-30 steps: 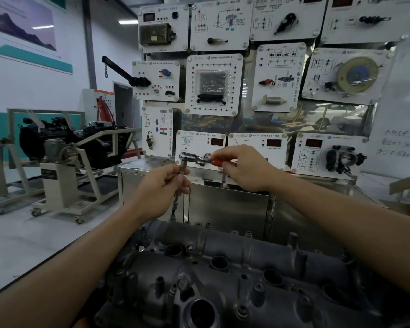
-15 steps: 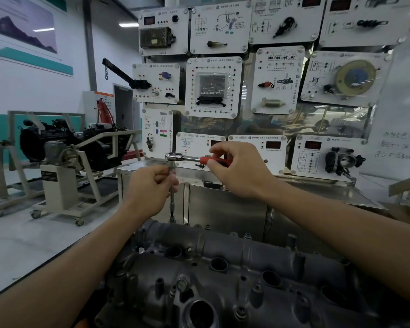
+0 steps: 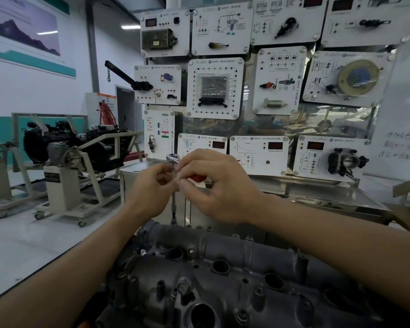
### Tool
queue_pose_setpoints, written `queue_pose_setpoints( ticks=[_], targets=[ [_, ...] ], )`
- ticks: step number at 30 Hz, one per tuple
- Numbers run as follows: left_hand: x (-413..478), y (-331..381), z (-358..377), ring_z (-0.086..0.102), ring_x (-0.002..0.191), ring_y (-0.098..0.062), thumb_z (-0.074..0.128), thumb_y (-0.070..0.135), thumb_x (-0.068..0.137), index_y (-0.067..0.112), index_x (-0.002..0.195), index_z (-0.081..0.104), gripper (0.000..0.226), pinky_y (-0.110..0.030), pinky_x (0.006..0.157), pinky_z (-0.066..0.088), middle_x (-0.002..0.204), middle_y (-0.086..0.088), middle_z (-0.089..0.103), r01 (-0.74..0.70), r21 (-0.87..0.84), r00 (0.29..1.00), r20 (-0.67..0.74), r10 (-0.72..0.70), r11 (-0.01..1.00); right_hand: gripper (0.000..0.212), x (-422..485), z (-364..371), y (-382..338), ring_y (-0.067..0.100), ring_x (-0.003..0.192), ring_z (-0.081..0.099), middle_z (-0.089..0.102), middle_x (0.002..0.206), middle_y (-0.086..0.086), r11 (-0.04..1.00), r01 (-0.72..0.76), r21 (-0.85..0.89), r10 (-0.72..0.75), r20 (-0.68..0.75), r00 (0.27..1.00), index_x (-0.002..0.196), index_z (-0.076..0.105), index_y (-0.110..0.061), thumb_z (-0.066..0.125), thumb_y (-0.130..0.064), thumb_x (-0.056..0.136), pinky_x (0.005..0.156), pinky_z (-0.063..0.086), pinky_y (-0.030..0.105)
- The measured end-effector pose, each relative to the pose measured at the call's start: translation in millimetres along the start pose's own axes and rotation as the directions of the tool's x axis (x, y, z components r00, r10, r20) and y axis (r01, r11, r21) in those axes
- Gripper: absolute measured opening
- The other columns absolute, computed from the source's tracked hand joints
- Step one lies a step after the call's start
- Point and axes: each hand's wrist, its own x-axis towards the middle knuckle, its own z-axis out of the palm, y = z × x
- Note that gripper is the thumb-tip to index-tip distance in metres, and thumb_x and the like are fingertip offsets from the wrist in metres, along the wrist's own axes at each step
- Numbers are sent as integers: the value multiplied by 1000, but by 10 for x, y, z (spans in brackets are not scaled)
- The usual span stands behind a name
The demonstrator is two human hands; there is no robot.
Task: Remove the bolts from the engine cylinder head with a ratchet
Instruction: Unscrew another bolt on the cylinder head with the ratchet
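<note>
Head view is looking down over a grey cylinder head [image 3: 223, 268] that is filling the bottom of the frame. Both hands are meeting above its far left corner. The ratchet [image 3: 173, 159] is standing over that corner, its chrome end showing just above the knuckles, with an extension [image 3: 174, 207] hanging straight down from it. The extension's lower tip is sitting at the far left edge of the cylinder head; whether it is seated on a bolt there is too small to tell.

The left hand [image 3: 152, 188] is closing around the upper part of the extension, thumb and forefinger curling into a ring just under the ratchet. The right hand [image 3: 218, 188] is wrapping curled fingers around the red handle [image 3: 199, 178], most of which is hiding inside the palm, and is touching the left hand beside the extension.

A hex bolt [image 3: 184, 286] is sitting upright towards the near left of the cylinder head, and small studs [image 3: 249, 238] are lining its far edge.

Behind, a steel cabinet [image 3: 317, 197] is carrying white panels [image 3: 216, 88] fitted with car parts. An engine stand [image 3: 64, 171] is standing at the left, and a whiteboard [image 3: 400, 143] is showing at the right edge.
</note>
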Motion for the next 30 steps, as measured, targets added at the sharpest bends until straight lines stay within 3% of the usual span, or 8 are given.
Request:
queue_pose_setpoints(
  ticks=[4,8,11,15,20,22,26,30],
  targets=[
    [175,-2,-7,63,91,-23,51,13,98,7,121,59,25,-39,87,49,96,-9,65,261,-417,943,301,-139,871,10,-24,-87,251,13,85,66,72,91,1,995,-95,32,97,-82,992,80,73,-7,64,-8,85,74,56,40],
    [405,-36,-88,54,68,-20,39,76,90,11,92,63,69,-41,78,47,72,-3,56,445,-495,882,384,-272,746,11,-67,-134,432,11,97,68,76,102,-1,978,-203,43,206,-82,975,80,76,-10,67,-6,83,86,56,40],
    [513,-42,-132,39,54,-18,36,92,77,17,62,52,78,-35,63,42,58,-1,40,523,-543,845,429,-319,657,12,-77,-139,527,4,106,64,72,112,-10,959,-281,46,283,-33,959,80,78,-11,68,-7,83,99,49,31],
    [533,13,12,20,46,-16,32,90,81,21,53,31,75,-28,45,28,49,3,21,551,-500,822,464,-331,668,11,-104,-145,697,3,123,55,66,130,-9,897,-441,1,440,84,894,95,78,-15,70,-11,88,111,40,33],
    [529,60,151,12,44,-15,32,77,93,23,51,22,69,-25,40,14,49,3,15,526,-441,829,456,-322,727,57,-157,-64,740,3,131,42,53,144,-9,890,-450,-80,457,134,880,139,56,-22,64,-29,83,114,31,21],
    [523,46,169,12,44,-15,33,70,96,23,51,22,66,-25,40,13,49,4,15,505,-446,839,454,-299,739,68,-139,-19,753,9,137,37,47,151,-6,863,-478,-163,498,122,858,149,44,-23,64,-37,85,116,30,28],
    [490,71,194,13,41,-14,33,49,100,26,48,26,58,-22,37,15,47,5,17,462,-483,883,328,-336,744,52,-84,-21,675,14,120,51,60,132,-4,841,-486,-237,508,40,860,139,56,-19,64,-38,92,108,43,40],
    [475,68,164,16,41,-14,35,38,97,26,46,29,52,-22,39,16,46,5,22,425,-557,904,220,-367,714,27,17,-56,258,8,97,57,63,108,-7,957,-258,-135,250,-78,965,114,71,-17,63,-28,92,85,53,35]
  ],
)
